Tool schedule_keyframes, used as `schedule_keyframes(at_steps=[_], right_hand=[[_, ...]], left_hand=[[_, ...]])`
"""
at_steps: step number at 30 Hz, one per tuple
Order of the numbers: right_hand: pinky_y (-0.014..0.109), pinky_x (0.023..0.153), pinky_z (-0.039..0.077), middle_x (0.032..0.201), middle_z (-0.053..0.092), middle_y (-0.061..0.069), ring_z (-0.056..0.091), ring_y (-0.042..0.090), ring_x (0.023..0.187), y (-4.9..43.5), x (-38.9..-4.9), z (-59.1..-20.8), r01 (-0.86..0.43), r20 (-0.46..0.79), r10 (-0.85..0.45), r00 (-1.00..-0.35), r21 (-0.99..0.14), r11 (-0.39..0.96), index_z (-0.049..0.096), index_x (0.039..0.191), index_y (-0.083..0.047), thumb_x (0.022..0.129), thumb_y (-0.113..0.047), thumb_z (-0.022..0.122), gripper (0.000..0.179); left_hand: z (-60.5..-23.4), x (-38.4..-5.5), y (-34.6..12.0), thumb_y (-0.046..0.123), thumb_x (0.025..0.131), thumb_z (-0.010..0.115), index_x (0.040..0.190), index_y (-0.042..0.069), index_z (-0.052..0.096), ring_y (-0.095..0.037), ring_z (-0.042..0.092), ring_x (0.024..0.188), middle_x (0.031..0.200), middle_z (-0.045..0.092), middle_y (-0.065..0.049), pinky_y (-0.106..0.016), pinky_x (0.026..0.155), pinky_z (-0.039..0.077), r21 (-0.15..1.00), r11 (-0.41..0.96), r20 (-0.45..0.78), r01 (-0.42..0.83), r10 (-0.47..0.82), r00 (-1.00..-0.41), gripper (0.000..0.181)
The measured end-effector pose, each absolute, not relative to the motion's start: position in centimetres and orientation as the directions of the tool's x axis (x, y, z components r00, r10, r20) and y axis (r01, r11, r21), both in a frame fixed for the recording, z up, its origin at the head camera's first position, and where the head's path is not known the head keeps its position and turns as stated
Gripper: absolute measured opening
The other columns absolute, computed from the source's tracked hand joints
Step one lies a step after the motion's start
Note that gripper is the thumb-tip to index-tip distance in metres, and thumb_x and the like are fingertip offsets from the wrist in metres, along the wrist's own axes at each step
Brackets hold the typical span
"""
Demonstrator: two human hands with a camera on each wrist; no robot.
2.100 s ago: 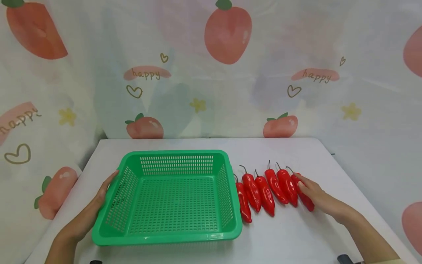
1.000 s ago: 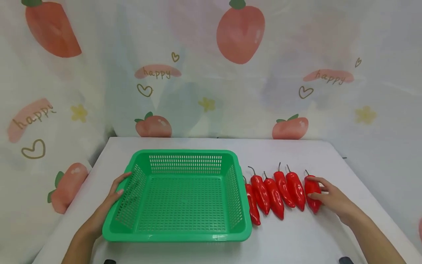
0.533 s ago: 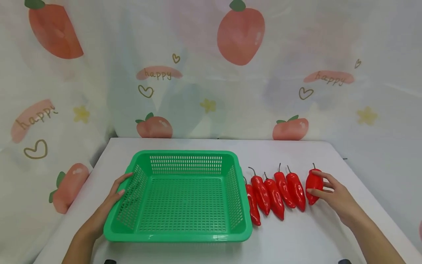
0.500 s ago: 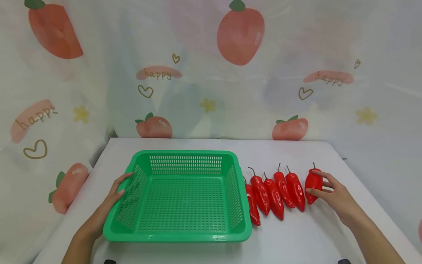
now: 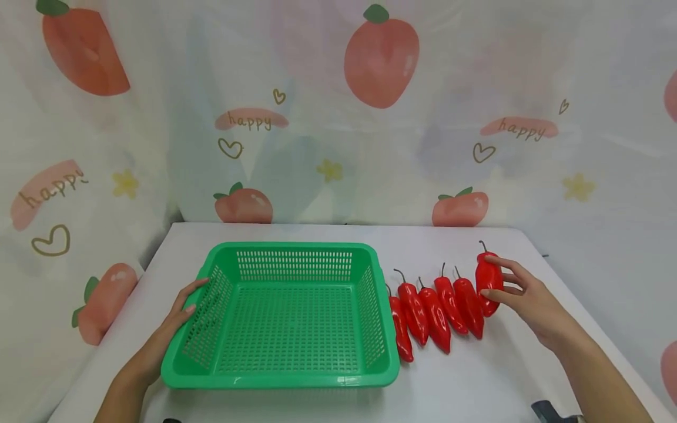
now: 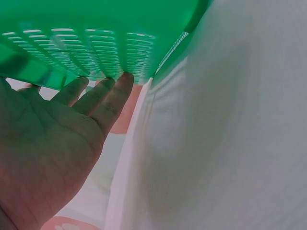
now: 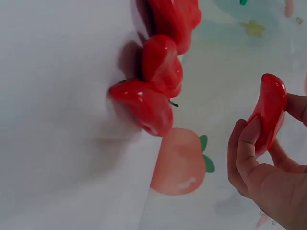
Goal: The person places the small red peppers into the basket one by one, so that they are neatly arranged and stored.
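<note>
A green plastic basket (image 5: pixel 280 382) with slotted walls stands on the table, nothing inside it. My left hand (image 5: pixel 163 341) rests against its left side, thumb and forefinger at the rim; in the left wrist view the straight fingers reach to the slotted outer wall (image 6: pixel 96 21). With my right hand (image 5: pixel 529 299) I hold a glossy red chili pepper (image 5: pixel 488 282), stem up, between thumb and fingers. It is raised, as the right wrist view shows the pepper (image 7: pixel 269 110) apart from the others. Several more red peppers (image 5: pixel 436 320) lie in a row right of the basket.
The white table (image 5: pixel 465 382) has a patterned cloth backdrop (image 5: pixel 317 135) behind it and at both sides. A dark object (image 5: pixel 545 409) shows under my right forearm. The leftmost pepper (image 5: pixel 401 335) lies close against the basket's right wall.
My right hand has taken hold of the rightmost pepper, drawn it off the row and lifted it. Lately it has moved up and left. My left hand and the basket stay put.
</note>
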State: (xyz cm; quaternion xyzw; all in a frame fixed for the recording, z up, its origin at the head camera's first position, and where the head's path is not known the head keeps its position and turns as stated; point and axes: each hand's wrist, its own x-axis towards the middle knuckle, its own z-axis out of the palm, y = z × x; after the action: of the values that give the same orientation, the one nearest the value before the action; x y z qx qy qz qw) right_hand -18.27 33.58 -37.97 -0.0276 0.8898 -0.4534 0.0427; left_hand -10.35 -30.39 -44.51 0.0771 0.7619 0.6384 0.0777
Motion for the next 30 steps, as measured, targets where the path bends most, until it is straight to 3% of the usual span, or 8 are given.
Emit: schedule_keyframes(at_steps=[5, 8, 15, 30], right_hand=[[0.037, 0.081, 0.058, 0.149, 0.034, 0.032, 0.047, 0.052, 0.127, 31.8, -17.8, -37.0, -0.061, -0.013, -0.137, -0.99, -0.849, 0.525, 0.024, 0.162, -0.01, 0.099, -0.018, 0.071, 0.079], [0.032, 0.081, 0.057, 0.149, 0.036, 0.029, 0.048, 0.05, 0.128, 30.6, -17.6, -36.3, -0.097, 0.015, -0.168, -0.986, -0.866, 0.49, 0.026, 0.162, -0.011, 0.099, -0.015, 0.071, 0.077], [0.033, 0.081, 0.057, 0.149, 0.036, 0.028, 0.044, 0.051, 0.131, 28.4, -17.4, -35.0, -0.135, 0.054, -0.191, -0.98, -0.889, 0.438, 0.029, 0.161, -0.013, 0.098, -0.015, 0.073, 0.077], [0.046, 0.081, 0.059, 0.151, 0.037, 0.025, 0.043, 0.051, 0.134, 23.9, -17.3, -34.0, -0.141, 0.043, -0.279, -0.959, -0.93, 0.339, 0.031, 0.161, -0.016, 0.094, -0.013, 0.076, 0.08]], left_hand=[[-44.6, -10.3, -30.4, 0.039, 0.114, 0.022, 0.165, 0.032, 0.012, -0.044, 0.018, 0.135, 0.165, -0.003, -0.011, -0.041, 0.092, 0.045, 0.987, 0.163, -0.034, 0.001, 0.209, -0.977, 0.052], [-44.7, -10.3, -30.4, 0.039, 0.114, 0.022, 0.165, 0.032, 0.012, -0.044, 0.018, 0.136, 0.165, -0.003, -0.012, -0.041, 0.091, 0.046, 0.987, 0.164, -0.037, -0.003, 0.205, -0.978, 0.052], [-44.7, -10.4, -30.4, 0.038, 0.114, 0.021, 0.165, 0.031, 0.012, -0.044, 0.031, 0.129, 0.163, 0.002, -0.013, -0.041, 0.09, 0.05, 0.989, 0.148, -0.022, 0.01, 0.214, -0.977, 0.052], [-44.6, -10.3, -30.2, 0.039, 0.114, 0.021, 0.165, 0.031, 0.011, -0.045, 0.022, 0.133, 0.164, -0.001, -0.012, -0.04, 0.09, 0.048, 0.991, 0.135, -0.018, 0.011, 0.212, -0.977, 0.052]])
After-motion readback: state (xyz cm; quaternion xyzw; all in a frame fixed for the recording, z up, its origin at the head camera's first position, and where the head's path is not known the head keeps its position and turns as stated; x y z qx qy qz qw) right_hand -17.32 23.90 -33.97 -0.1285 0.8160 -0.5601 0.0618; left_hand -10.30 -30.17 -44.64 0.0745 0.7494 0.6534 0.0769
